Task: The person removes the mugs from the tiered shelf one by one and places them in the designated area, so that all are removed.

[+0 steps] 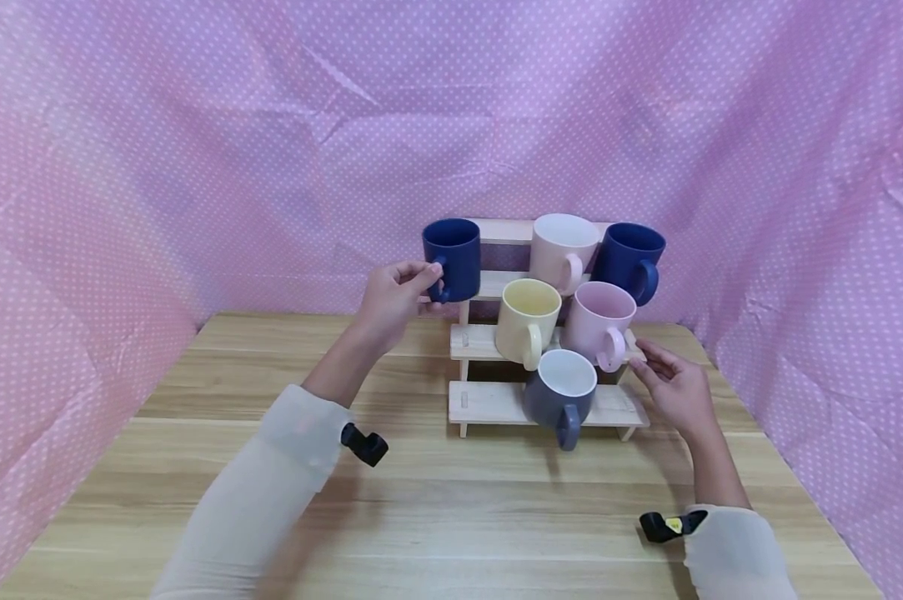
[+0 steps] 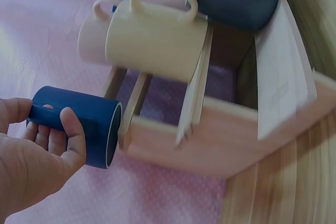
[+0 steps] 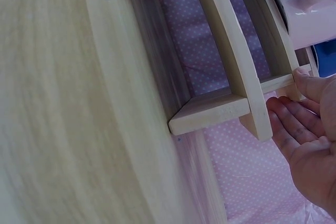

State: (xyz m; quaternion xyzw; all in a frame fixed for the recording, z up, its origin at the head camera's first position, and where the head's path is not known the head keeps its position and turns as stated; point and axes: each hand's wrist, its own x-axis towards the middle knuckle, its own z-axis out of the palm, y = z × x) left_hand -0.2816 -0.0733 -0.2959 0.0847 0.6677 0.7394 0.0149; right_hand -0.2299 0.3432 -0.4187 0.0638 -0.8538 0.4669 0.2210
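My left hand [image 1: 388, 307] pinches a dark blue mug [image 1: 462, 265] by its handle, thumb and fingers around it. The mug is upright at the left end of the rack's upper shelves, its bottom rim close to the shelf ends in the left wrist view. The stepped wooden rack [image 1: 490, 402] has several tiers. At its right side, my right hand [image 1: 676, 390] grips the end of a middle shelf [image 3: 283, 59], thumb on the edge and fingers below. Beside the held mug, a pale pink mug [image 1: 552, 254] and another blue mug [image 1: 624, 262] stand on the upper part.
A yellow mug [image 1: 522, 325] and a pink mug [image 1: 595, 321] stand on the middle shelf. On the lowest shelf sits a grey mug [image 1: 552, 400], handle toward the front. Behind the wooden table [image 1: 451, 533] hangs a pink dotted cloth [image 1: 391, 167].
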